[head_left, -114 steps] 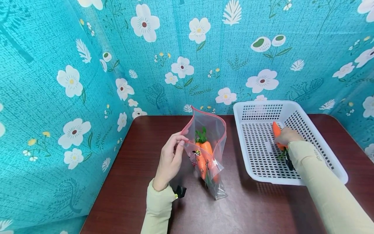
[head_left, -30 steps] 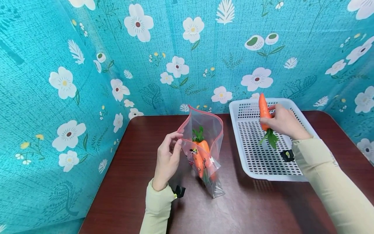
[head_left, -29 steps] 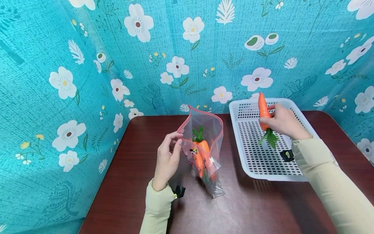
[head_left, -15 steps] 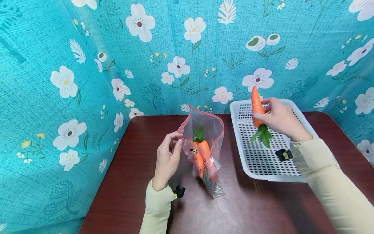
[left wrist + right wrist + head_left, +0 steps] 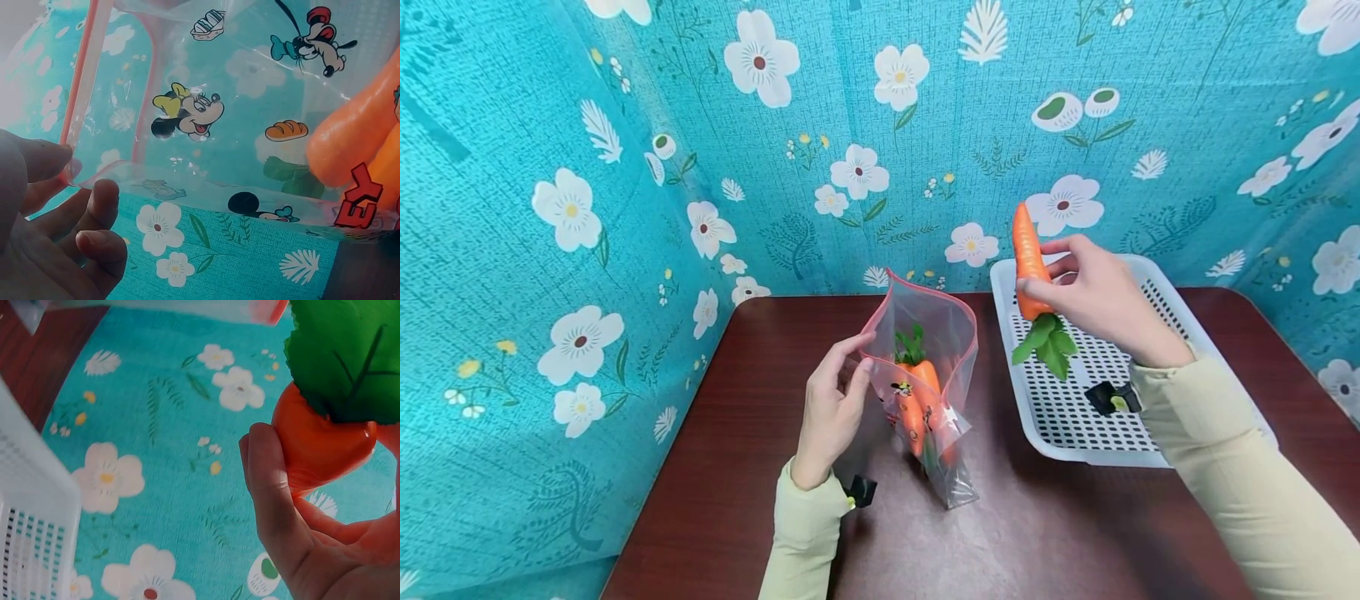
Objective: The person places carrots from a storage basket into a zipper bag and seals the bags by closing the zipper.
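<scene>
My right hand pinches an orange carrot with its tip upward and green leaves hanging below, over the left part of the white basket. In the right wrist view the thumb and fingers grip the carrot near its leafy end. My left hand pinches the red-edged rim of a clear zip bag, whose mouth stands wide. Inside the bag lie orange carrots with green tops. The left wrist view shows thumb and finger on the bag's rim; cartoon prints cover its film.
The basket has slotted walls and stands at the right rear of the dark brown table. Behind the table hangs a turquoise flowered curtain. Small black devices sit at both wrists.
The right hand has picked the carrot up out of the basket, raised it and carried it left toward the bag. The left hand stays on the bag's rim.
</scene>
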The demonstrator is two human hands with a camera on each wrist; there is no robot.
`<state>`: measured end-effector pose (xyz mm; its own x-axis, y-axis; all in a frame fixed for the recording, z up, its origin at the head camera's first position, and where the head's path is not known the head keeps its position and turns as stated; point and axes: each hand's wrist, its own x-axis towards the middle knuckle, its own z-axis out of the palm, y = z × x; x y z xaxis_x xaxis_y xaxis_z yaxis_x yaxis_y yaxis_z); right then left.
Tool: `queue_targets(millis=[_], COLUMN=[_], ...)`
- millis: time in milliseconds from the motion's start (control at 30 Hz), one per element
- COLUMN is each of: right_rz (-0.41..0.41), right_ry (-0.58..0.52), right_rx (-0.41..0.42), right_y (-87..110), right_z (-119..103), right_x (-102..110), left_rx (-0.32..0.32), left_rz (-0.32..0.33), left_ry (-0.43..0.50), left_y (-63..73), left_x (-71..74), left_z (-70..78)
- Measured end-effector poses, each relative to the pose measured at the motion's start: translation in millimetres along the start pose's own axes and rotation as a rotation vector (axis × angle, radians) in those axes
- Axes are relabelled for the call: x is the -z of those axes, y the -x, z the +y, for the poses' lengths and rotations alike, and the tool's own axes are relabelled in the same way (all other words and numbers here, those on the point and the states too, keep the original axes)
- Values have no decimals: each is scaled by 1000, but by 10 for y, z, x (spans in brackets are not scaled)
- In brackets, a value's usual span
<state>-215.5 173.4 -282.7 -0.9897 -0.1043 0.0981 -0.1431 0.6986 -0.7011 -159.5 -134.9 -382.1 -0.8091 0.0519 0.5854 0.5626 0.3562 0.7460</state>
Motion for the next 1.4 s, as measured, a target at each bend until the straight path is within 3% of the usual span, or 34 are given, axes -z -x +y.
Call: queue_targets(millis=[267,533,933,1400], right_rz=[-5,-35,-27,60], right_ry=[-52,-143,-258,-266], right_rx=[14,52,131,201], right_y=[36,72,73,41], right_z=[-199,-410,-601,-668], right_x=[-91,-183,-411,-568], left_rx=[-26,-15,-24,-24], left_rz=[-12,-22,-27,-30], left_ry=[21,4,3,6], left_y=[24,-25,-20,-21], left_x=[-1,38,35,33], left_z=[-92,246,243,254])
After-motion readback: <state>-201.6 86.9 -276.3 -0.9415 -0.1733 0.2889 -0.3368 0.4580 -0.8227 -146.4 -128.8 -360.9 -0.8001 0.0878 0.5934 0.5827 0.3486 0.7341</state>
